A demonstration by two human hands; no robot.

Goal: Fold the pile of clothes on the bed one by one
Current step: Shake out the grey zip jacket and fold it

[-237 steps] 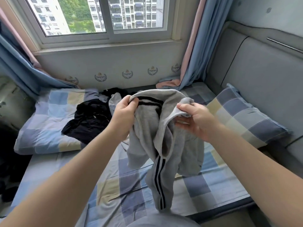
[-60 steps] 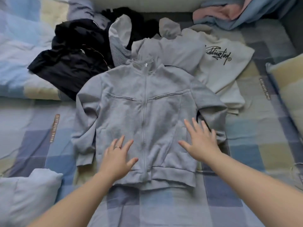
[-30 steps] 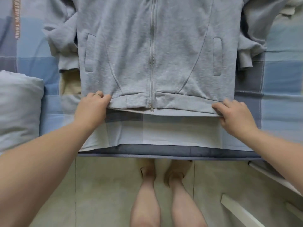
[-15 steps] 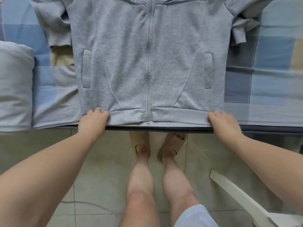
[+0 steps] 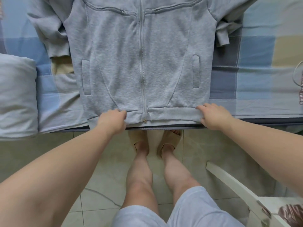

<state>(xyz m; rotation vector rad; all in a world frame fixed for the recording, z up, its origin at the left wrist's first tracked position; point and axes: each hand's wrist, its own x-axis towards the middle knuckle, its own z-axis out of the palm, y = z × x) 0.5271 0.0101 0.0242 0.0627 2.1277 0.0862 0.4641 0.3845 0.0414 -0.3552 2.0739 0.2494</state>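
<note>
From my feed I look straight down at the jacket (image 5: 142, 63), a grey one lying flat and front up on the bed (image 5: 255, 79), with its zip (image 5: 141, 46) done up. Its hem (image 5: 172, 114) runs along the near edge of the mattress. My left hand (image 5: 112, 122) grips the hem a little left of the zip, fingers curled over the band. My right hand (image 5: 213, 117) grips the hem at its right corner, fingers bent onto the cloth and the thumb at the lower edge. The left sleeve (image 5: 52, 30) lies bunched beside the body, its cuff on the checked sheet. The right sleeve (image 5: 224, 30) is doubled back near the shoulder.

A white pillow (image 5: 16, 95) sits on the bed to the left, apart from the jacket. Below the bed edge I see my legs and tan slippers (image 5: 170, 141) on the tiled floor (image 5: 193, 153). Part of a white chair (image 5: 237, 190) shows at lower right.
</note>
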